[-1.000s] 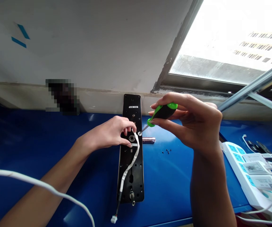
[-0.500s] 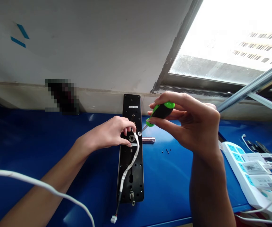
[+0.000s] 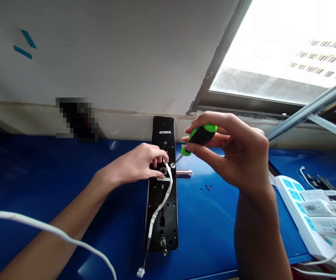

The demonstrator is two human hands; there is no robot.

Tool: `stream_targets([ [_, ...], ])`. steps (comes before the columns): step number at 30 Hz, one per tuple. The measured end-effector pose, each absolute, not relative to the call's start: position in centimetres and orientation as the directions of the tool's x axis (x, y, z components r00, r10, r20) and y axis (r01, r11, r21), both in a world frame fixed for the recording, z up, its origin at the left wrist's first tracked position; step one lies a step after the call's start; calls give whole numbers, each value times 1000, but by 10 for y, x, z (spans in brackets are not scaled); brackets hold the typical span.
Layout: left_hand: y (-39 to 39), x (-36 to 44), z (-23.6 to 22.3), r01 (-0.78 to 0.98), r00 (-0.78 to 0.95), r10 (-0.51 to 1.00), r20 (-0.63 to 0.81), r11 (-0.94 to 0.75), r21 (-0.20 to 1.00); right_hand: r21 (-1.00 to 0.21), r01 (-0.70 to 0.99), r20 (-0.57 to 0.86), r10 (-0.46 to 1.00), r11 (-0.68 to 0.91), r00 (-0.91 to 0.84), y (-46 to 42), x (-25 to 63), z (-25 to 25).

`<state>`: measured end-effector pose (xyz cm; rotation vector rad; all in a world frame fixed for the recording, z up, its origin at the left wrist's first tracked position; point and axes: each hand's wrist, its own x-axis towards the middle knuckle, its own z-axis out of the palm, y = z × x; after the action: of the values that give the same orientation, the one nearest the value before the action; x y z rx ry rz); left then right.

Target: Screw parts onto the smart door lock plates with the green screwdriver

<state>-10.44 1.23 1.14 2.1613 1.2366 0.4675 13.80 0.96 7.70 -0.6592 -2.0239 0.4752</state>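
A long black panel (image 3: 169, 231) stands on the blue table, leaning toward the wall, with a "CE 15" label near its top. My left hand (image 3: 140, 161) is over its middle: the curled fingers are at the upper end of a white sleeved cable (image 3: 167, 190), the thumb lies lower on the panel. Down the panel runs this cable, ending in a white plug (image 3: 140, 272). In my right hand (image 3: 232, 144) is a green and black screwdriver (image 3: 201, 138), gripped between thumb and fingers. Its tip meets a round white spot (image 3: 173, 165) on the panel's right edge.
Several small black screws (image 3: 208, 187) lie right of the panel, near a pinkish metallic bar (image 3: 184, 173) partly behind it. A white power strip (image 3: 296, 217) with plugged chargers stands at the right. A thick white cable (image 3: 54, 229) crosses the lower left.
Almost nothing differs. The view shifts very slightly, and my right hand turns a little on the screwdriver while its tip stays at the same spot.
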Motion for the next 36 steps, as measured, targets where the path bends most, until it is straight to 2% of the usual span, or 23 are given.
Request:
stream_targets([
  [29, 15, -102, 9, 639, 514, 856, 63, -430, 638, -608, 282, 631, 668, 742, -394, 15, 137, 75],
  [36, 15, -101, 9, 652, 516, 856, 37, -421, 631, -617, 269, 633, 669, 740, -389, 16, 137, 74],
])
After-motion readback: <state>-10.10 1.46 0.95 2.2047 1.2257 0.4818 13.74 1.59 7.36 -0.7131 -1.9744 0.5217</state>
